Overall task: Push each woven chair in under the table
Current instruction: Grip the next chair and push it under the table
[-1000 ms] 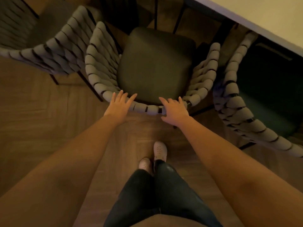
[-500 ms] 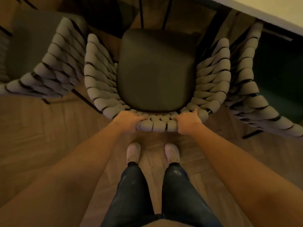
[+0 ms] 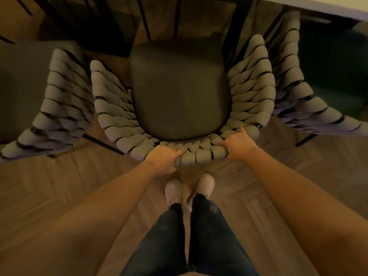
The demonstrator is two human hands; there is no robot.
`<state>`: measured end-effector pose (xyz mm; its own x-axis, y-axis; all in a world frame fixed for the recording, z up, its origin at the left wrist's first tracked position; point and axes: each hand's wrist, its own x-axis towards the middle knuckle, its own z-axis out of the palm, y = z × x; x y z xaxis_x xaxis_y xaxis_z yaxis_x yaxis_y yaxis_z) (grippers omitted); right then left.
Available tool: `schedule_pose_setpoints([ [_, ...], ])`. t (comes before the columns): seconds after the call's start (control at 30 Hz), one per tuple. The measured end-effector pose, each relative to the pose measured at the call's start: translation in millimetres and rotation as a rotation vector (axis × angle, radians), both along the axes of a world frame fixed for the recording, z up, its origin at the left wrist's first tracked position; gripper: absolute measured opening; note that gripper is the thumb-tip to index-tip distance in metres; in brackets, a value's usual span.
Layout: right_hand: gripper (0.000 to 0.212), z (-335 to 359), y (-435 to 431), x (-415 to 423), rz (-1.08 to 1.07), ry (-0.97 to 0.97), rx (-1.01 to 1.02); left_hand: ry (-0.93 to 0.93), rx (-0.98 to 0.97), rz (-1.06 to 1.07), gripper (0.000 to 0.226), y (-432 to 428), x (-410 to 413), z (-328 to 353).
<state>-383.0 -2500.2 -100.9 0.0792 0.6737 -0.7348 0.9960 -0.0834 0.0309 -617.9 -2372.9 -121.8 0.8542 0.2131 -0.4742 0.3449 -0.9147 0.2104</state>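
We stand on a wood floor (image 3: pixel 59 186) laid in a herringbone pattern (planks run in angled blocks). Light is dim and warm, amber in tone. A pale bench (image 3: pixel 318 5) edge crosses the upper right corner; beneath it lies deep shadow, with thin dark legs (image 3: pixel 144 18) showing.

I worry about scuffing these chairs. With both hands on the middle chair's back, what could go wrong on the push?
The middle chair sits close between the left chair and right chair, so its woven arms may rub theirs. The dark table legs stand just ahead of the seat and could catch it.
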Motion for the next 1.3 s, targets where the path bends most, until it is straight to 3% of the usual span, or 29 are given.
schedule_pose_setpoints([
  [0.47, 0.039, -5.0, 46.3, -56.7, -0.096, 0.072, 0.091, 0.070, 0.084, -0.087, 0.059, 77.9, -42.2, -2.2],
  [0.8, 0.038, -12.2, 38.1, -60.7, -0.138, 0.055, 0.147, 0.044, 0.102, -0.089, 0.058, 69.9, -43.2, 1.8],
  [0.93, 0.058, -8.3, 36.8, -45.7, -0.108, 0.208, 0.150, 0.054, 0.057, -0.087, 0.073, 77.1, -47.2, 0.9],
  [1.0, 0.071, -4.6, 35.7, -32.4, -0.141, 0.264, 0.102, 0.064, -0.026, 0.071, 0.089, 83.1, -54.0, 3.9],
  [1.07, 0.066, 2.5, 31.8, -18.5, -0.336, 0.286, 0.174, -0.028, -0.013, 0.245, 0.094, 88.1, -62.6, 5.9],
  [1.13, 0.048, 1.3, 22.3, -3.3, -0.543, 0.228, 0.429, -0.187, 0.178, 0.412, 0.076, 92.0, -71.1, 0.1],
  [1.2, 0.041, -7.2, 12.1, 9.0, -0.711, 0.013, 0.686, -0.270, 0.316, 0.724, 0.049, 94.6, -76.4, -2.5],
  [1.23, 0.051, -9.4, 9.6, 11.6, -0.854, -0.042, 0.740, -0.259, 0.332, 0.919, 0.053, 94.9, -75.6, -1.6],
  [1.3, 0.083, -9.7, 13.7, 12.4, -1.315, 0.082, 0.718, -0.261, 0.250, 1.280, 0.076, 93.8, -68.2, 4.7],
])
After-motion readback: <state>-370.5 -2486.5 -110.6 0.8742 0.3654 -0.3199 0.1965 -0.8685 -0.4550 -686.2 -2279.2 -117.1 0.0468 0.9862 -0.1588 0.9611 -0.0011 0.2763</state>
